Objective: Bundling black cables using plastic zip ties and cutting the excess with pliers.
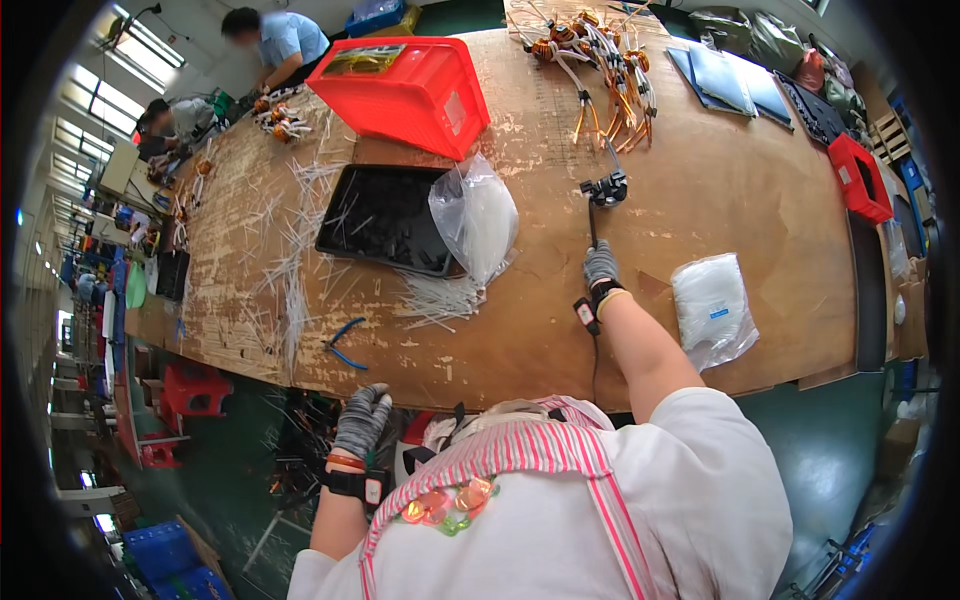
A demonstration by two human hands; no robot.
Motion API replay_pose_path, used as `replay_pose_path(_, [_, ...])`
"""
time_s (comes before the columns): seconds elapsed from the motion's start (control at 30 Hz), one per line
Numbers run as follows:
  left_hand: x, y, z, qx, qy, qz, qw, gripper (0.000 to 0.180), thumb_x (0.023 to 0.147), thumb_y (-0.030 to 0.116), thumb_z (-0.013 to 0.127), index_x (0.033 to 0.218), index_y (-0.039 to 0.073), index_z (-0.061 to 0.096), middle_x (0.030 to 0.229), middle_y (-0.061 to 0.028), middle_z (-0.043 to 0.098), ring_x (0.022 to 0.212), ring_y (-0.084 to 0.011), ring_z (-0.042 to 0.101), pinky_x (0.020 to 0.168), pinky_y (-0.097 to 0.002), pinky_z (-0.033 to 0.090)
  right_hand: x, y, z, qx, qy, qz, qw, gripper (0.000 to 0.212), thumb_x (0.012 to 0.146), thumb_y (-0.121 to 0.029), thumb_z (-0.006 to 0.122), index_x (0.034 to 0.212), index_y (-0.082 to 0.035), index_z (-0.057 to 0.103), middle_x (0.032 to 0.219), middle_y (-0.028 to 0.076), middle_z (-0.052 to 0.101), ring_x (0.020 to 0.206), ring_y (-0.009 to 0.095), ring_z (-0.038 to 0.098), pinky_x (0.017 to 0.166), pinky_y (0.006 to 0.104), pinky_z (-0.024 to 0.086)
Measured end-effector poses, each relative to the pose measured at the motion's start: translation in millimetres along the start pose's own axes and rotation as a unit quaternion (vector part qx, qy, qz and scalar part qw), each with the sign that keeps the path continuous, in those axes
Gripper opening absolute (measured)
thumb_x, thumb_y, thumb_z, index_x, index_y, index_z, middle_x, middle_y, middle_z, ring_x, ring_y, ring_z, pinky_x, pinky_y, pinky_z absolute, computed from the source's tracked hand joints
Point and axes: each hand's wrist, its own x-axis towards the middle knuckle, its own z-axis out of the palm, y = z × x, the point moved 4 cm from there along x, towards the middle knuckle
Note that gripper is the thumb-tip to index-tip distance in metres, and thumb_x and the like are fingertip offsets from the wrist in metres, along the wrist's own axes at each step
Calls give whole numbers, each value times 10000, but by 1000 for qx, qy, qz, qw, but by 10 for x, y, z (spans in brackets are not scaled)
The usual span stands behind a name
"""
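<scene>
My right hand (601, 262), in a grey glove, reaches out over the table with its fingers closed round a thin black stick-like piece (592, 222). That piece runs up to a small black device (606, 188), whose kind I cannot make out, lying on the table. A dark cord (597, 365) trails from below this hand toward the near edge. My left hand (361, 420), also gloved in grey, hovers by the near edge with its fingers loosely bent and slightly apart, nothing visible in them. Just beyond it lie blue-handled pliers (345, 344).
A black tray (385, 220) with small black pieces, a clear bag (478, 215) and scattered white cable ties (435, 300) lie left of centre. Behind stands a red crate (410, 95). Wired copper coils (590, 50) lie far back; a white bag (713, 308) sits right. A co-worker (285, 50) works far left.
</scene>
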Motion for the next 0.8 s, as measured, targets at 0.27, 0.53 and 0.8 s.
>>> replay_pose_path(0.27, [-15,-1,99,-37,-19,-29,999,269,926,170,616,1120,-15,635,1078,-183,664,996,-311,655,876,-363,511,96,387,-161,285,-102,97,948,124,982,-203,522,939,-87,513,591,33,491,441,163,487,383,309,391])
replay_pose_path(0.53, [67,211,136,10,-44,0,999,284,925,183,600,1132,-9,632,1104,-206,649,1037,-349,630,898,-390,498,-502,-6,181,237,-251,27,938,235,976,-153,523,1205,-150,475,722,67,558,496,158,516,411,311,416])
replay_pose_path(0.8, [-9,70,176,49,-32,-9,998,292,916,190,631,1139,2,631,1070,-167,674,979,-288,656,862,-361,513,-765,-503,320,-153,-316,-141,926,409,894,-244,622,1192,0,485,1086,256,651,1001,413,636,790,477,517])
